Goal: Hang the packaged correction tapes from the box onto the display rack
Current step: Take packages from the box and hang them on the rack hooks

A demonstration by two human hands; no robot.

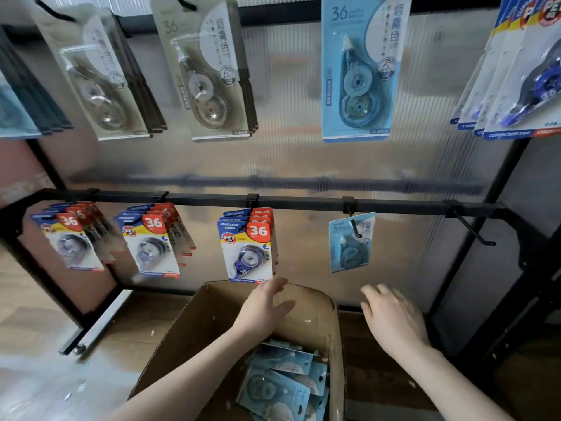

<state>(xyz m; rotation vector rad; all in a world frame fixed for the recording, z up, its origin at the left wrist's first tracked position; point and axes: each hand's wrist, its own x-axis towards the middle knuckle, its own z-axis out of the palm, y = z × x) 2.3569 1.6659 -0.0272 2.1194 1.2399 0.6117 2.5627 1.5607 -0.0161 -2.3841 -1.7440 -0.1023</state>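
1. tapes (282,387) in light-blue packs lie heaped in the near right corner of the box (188,332), below both hands and touched by neither.
2. left hand (264,311) reaches over the box toward its far wall, fingers straight and spread, holding nothing; its fingertips lie just under the lowest pack on the third hook.
3. right hand (391,317) hovers beyond the box's right wall, palm down, fingers loosely bent and apart, holding nothing.
4. hung tape (350,243), one blue pack, hangs alone and slightly tilted on a hook of the lower rail (303,202), above the gap between the two hands.
5. empty hook (472,229) juts from the same rail, right of the hung tape.
6. white packs (247,246) marked 36, with red and yellow print, fill three hooks left of the hung tape.
7. upper row holds two bunches of beige packs (206,71), one big blue pack (361,68), and more white ones at the far right edge.
8. rack frame (498,177) is black, backed by a ribbed translucent panel.
9. floor (36,323) beside the box is wood-toned.
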